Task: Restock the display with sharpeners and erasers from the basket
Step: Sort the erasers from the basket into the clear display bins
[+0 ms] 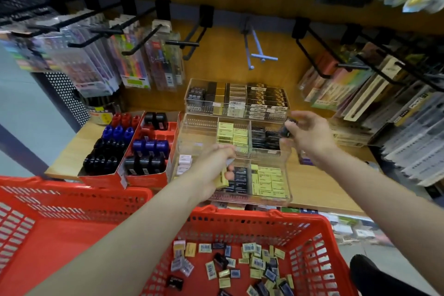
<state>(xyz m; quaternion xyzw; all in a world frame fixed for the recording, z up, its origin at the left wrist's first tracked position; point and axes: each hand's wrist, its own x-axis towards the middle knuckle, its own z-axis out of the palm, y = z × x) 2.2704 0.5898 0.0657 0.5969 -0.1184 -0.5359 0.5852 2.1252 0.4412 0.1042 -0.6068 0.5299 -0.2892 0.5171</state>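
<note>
A clear acrylic tiered display (287, 175) stands on the wooden shelf, with yellow and black erasers in its compartments. My left hand (213, 173) reaches into the front tier and grips a yellow eraser (222, 181) over the black erasers. My right hand (310, 134) hovers by the middle tier's right side, pinching a small dark item (288, 128), apparently a black eraser or sharpener. Below me a red basket (310, 228) holds several loose yellow, black and blue erasers (254, 264). Two red cardboard trays (146, 179) at the left hold blue, black and red sharpeners (150, 146).
A second red basket (60, 199) sits at the lower left. Black peg hooks (182, 43) with pen packs stick out above the shelf on both sides. Packaged stationery (384, 108) leans at the right. The shelf's front edge (324, 208) runs just beyond the basket.
</note>
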